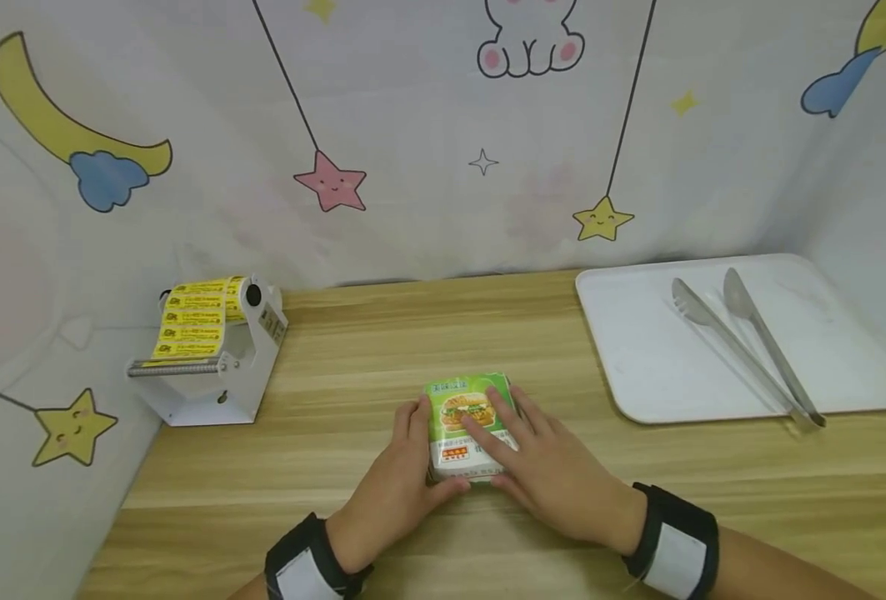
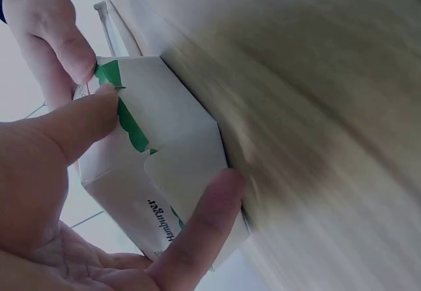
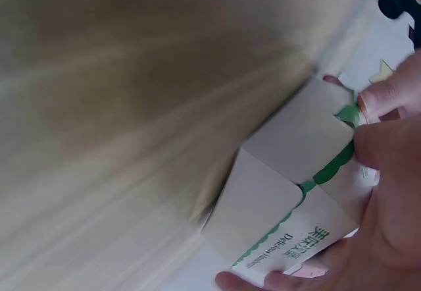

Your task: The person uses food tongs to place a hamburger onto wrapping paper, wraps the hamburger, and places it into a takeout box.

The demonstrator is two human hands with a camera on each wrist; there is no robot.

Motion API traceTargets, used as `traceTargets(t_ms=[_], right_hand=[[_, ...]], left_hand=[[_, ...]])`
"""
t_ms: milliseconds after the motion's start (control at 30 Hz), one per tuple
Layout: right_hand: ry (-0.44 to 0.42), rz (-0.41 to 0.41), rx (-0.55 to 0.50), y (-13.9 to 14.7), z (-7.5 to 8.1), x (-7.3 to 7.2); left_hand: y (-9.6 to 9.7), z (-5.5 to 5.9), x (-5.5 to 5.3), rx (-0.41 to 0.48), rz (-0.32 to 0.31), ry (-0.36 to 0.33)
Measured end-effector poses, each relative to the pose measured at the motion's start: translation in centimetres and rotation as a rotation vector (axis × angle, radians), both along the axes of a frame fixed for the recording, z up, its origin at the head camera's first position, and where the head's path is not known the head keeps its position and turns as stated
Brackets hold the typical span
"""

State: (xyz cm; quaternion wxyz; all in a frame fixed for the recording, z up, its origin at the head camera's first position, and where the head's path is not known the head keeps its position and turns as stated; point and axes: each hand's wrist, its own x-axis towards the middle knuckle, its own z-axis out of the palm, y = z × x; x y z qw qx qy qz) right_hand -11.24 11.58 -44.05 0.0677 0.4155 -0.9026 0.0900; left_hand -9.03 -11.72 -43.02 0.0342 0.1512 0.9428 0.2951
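Note:
A green and white paper hamburger box (image 1: 450,437) with a burger picture on its lid stands closed on the wooden table. My left hand (image 1: 393,483) holds its left side, fingers along the wall and thumb at the front. From the right, my right hand (image 1: 566,479) grips the same box, some fingers lying over the lid and the thumb near the front corner. In the left wrist view, the thumb and a finger press on the white walls of the box (image 2: 177,100). Green scalloped flap edges show on the box (image 3: 276,133) in the right wrist view. Its contents are hidden.
At the back left stands a white label dispenser (image 1: 262,367) with a roll of yellow labels (image 1: 195,321). A white tray (image 1: 638,367) at the right carries metal tongs (image 1: 743,350). A patterned cloth (image 1: 427,108) hangs behind the table (image 1: 352,350).

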Motion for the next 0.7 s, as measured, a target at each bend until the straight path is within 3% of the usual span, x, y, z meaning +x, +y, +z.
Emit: traceTargets(t_ms=[167,500,600,700], right_hand=[[0.081,-0.016,-0.006,-0.45,-0.30,0.13],[0.161,-0.050,0.008,-1.05,-0.51,0.63],[0.163,-0.051,0.026,-0.94,-0.58,0.69],[0.106,-0.044,0.021,-0.77,-0.65,0.56]], left_hand=[[-0.14,0.37,-0.12,0.009,-0.002,-0.008],[-0.26,0.61,-0.46,0.089,-0.001,-0.048],[-0.20,0.34,-0.50,0.086,0.003,-0.035],[-0.34,0.06,-0.49,0.101,0.017,-0.048]])
